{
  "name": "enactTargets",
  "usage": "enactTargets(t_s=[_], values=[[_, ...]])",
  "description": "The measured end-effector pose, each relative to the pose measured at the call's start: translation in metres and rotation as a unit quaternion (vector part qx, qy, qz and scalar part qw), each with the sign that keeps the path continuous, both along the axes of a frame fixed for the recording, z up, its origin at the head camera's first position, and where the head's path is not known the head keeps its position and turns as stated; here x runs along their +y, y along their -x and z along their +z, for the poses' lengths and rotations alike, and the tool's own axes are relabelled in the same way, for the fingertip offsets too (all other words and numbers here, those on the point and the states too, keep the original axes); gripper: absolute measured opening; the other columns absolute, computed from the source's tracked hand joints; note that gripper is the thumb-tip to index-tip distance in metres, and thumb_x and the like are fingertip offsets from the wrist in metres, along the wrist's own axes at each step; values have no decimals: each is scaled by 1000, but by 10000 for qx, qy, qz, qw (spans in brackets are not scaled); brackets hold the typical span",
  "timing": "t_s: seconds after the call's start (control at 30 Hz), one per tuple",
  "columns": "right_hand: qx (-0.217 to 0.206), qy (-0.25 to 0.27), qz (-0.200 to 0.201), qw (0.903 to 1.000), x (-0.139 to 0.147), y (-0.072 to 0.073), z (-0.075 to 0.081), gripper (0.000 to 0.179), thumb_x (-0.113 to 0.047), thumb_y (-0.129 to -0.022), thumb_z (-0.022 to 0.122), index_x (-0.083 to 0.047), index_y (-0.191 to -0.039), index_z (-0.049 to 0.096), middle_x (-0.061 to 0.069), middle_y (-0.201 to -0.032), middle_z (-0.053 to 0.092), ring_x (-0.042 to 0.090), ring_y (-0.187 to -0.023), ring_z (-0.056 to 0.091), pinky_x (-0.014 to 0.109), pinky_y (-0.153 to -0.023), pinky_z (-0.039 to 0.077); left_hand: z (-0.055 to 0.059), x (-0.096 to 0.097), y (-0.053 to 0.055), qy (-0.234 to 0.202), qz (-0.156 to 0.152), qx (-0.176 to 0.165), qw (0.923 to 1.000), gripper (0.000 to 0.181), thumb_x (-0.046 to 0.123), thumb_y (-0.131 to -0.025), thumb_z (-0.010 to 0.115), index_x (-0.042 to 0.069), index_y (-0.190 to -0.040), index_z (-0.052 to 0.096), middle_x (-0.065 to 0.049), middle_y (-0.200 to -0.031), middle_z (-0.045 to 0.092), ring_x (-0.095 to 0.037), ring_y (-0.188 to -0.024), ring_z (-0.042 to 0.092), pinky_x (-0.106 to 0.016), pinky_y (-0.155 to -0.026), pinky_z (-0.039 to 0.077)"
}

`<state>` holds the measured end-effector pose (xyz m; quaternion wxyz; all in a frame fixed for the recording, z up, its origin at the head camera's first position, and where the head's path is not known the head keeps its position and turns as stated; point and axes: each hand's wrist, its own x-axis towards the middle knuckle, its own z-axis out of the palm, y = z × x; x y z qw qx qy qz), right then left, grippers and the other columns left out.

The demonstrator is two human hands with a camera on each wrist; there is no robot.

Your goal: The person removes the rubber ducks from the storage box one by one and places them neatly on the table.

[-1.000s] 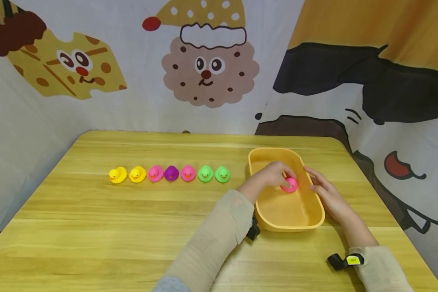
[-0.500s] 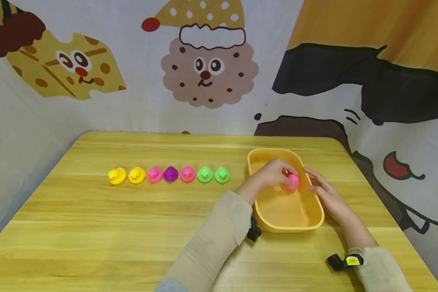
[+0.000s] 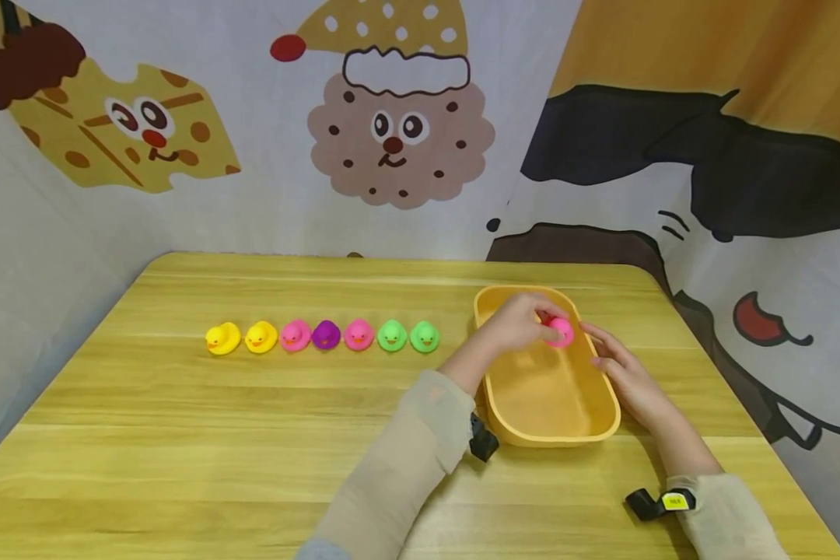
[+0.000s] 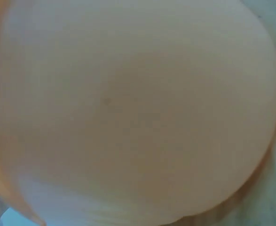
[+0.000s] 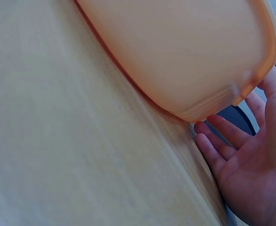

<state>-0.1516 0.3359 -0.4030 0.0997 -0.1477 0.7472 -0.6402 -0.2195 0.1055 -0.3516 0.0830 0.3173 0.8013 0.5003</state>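
My left hand [image 3: 521, 321] reaches over the near side of an orange plastic basin [image 3: 542, 438] and pinches a pink rubber duck [image 3: 561, 333] inside it, near the right wall. Its fingers partly cover the duck. My right hand [image 3: 630, 383] holds the basin's right rim, the thumb over the edge and the fingers along the outside. From the right wrist, the fingers [image 5: 227, 134] lie against the outer wall of the basin [image 5: 175, 52]. The basin's pale wall [image 4: 142, 113] fills the left wrist view; neither duck nor fingers appear there.
Left of the basin, a row of rubber ducks stands on the wooden table [image 3: 217, 443]: yellow ducks [image 3: 260, 337], pink ducks [image 3: 359, 334], a purple duck [image 3: 326, 334] and green ducks [image 3: 425, 337]. A cartoon-printed cloth [image 3: 252, 218] hangs behind the table.
My left hand has shifted with the pink duck, slightly away from me and toward the basin's far right side. My right hand stays at the rim; the row of ducks is unchanged.
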Motion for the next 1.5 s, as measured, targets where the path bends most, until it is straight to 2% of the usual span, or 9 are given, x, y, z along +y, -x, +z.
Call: enactTargets(t_s=[0.2,0.4,0.6,0.7,0.87,1.07,1.23,1.5], values=[[2,37,10,10000,0,0,0,52,-8,-102,39,-11,-152,24,8,-141,37,11,-115,53,28,-85,50,11,-10,-3,-267,2,219,9994,26,7,-82,76,5,-108,72,6,-94,63,-8,-85,53,-15,-72,44],[15,100,49,9999,-1,0,0,53,-8,-102,39,-8,-152,22,8,-141,37,11,-115,53,28,-85,50,19,-18,-7,-474,50,396,9981,27,8,-80,78,6,-107,73,7,-90,61,-8,-84,52,-16,-71,44],[-11,130,39,9999,-1,0,0,53,-8,-102,39,-5,-152,20,23,-145,30,14,-114,54,29,-85,50,29,-25,-14,-681,14,531,9963,26,7,-79,79,5,-105,73,7,-89,60,-9,-83,52,-16,-71,45],[13,98,29,9999,0,0,0,53,-9,-102,40,-5,-151,20,18,-143,34,13,-113,55,29,-84,51,36,-29,-19,-743,-36,578,9956,26,6,-79,79,5,-104,74,7,-89,60,-9,-84,52,-17,-72,45],[96,80,38,9999,0,0,-2,52,-8,-102,39,-6,-151,22,3,-137,42,12,-112,55,29,-84,51,45,-39,-27,-822,-108,706,9941,25,8,-79,79,7,-104,75,6,-91,61,-8,-87,53,-19,-75,44],[104,100,62,9999,0,0,-3,51,-9,-103,39,-9,-152,24,-1,-137,41,11,-114,54,28,-85,50,55,-55,-36,-996,-153,992,9899,28,11,-77,81,4,-103,74,3,-92,63,-8,-87,53,-23,-79,45],[91,190,101,9997,0,0,-4,52,-8,-102,39,-9,-152,23,0,-138,40,11,-115,53,28,-86,50,60,-71,-43,-1016,61,1063,9891,28,13,-76,82,6,-102,75,5,-91,62,-8,-87,52,-26,-78,46],[91,224,120,9996,1,1,-4,52,-8,-103,39,-9,-152,23,-1,-139,39,10,-116,52,27,-85,50,70,-101,-51,-1114,473,717,9901,28,9,-76,82,8,-104,75,5,-92,60,-14,-89,49,-27,-73,44]])
